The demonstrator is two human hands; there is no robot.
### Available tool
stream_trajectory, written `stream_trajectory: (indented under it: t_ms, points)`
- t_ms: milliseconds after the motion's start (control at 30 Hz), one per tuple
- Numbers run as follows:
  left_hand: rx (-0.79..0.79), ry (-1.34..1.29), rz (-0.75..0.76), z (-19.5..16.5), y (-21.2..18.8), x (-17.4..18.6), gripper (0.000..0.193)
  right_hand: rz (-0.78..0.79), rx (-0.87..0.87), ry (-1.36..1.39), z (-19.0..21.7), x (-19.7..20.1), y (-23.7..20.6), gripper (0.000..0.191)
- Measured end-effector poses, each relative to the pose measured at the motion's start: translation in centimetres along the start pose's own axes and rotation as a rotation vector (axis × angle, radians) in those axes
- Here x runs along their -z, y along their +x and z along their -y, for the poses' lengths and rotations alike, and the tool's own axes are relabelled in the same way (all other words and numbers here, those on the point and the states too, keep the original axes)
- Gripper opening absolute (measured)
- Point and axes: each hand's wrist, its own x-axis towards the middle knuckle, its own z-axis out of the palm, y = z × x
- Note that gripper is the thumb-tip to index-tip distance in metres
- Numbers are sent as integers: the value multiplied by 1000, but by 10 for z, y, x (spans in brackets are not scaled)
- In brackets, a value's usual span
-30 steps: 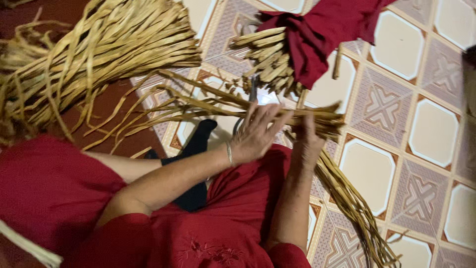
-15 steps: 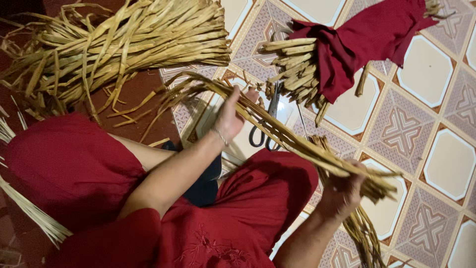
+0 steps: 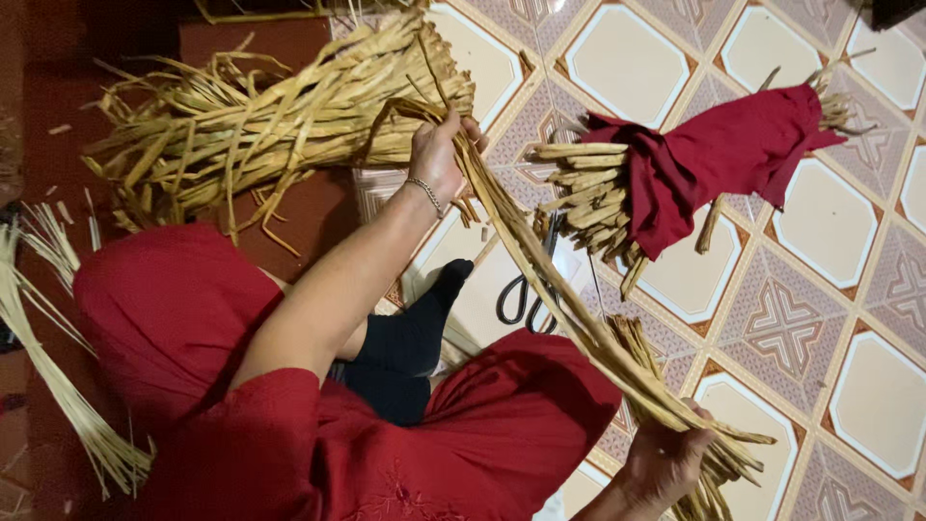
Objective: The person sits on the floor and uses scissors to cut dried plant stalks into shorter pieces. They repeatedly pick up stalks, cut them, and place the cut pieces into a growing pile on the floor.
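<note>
The person sits on a patterned tile floor (image 3: pixel 849 232) in red clothes and stretches a long bunch of dried straw strips (image 3: pixel 550 280) between the two hands. The left hand (image 3: pixel 439 154), with a thin bracelet (image 3: pixel 424 196) on the wrist, is closed around the upper end of this bunch, just beside a big loose pile of the same dried strips (image 3: pixel 260 125) that lies partly on the tiles and partly on the dark red floor. The right hand (image 3: pixel 666 458) is closed around the lower end of the bunch, near the bottom edge of the view, where more strips fan out past the fingers. The bunch runs diagonally, lifted above the floor, and passes over a pair of black-handled scissors (image 3: pixel 526 289) that lie on a tile. To the right of the scissors there is a short bundle of thicker straw pieces (image 3: pixel 588 203), wrapped in a red cloth (image 3: pixel 723 159). At the far left, a thin sheaf of pale stalks (image 3: pixel 48 367) is near the person's knee.
</note>
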Motion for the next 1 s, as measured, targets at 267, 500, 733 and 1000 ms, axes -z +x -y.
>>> stream_trajectory:
  t_ms: [267,500,733,1000]
  points:
    - [26,441,141,-97,-21,-53,20,77,72,-541,-50,-63,-21,22]
    - [-155,1008,366,-155,-58,-120,22,690,160,-706,-135,-129,-34,40]
    - [-214,1279,476,-203,-69,-133,21,1317,-24,-2023,-187,-126,13,82]
    - [-53,1520,445,-234,-83,-103,33,660,-235,-2158,-218,-132,85,53]
